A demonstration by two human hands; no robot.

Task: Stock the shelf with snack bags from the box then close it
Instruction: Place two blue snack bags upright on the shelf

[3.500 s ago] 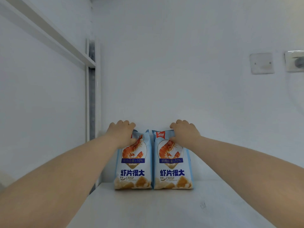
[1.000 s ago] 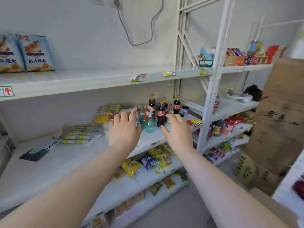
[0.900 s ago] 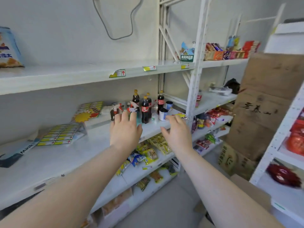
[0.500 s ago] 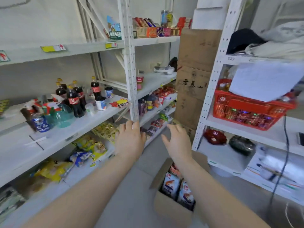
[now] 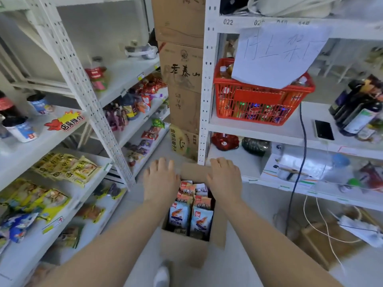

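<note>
Box (image 5: 183,252) stands open on the floor (image 5: 263,206) at 6 o'clock; snack bags (image 5: 191,215) upright inside, two rows running 12 to 6; left hand (image 5: 161,181) and right hand (image 5: 224,179) hover over its far end, fingers (image 5: 160,167) straight, holding nothing; bags lie below toward 6, both hands equally near.

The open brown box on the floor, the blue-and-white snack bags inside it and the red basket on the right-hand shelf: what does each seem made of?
Open brown box: cardboard, matt, by its plain brown walls and folded flaps.
Blue-and-white snack bags: probably thin plastic film, printed, slightly glossy.
Red basket: likely moulded plastic, by its uniform colour and lattice walls.
</note>
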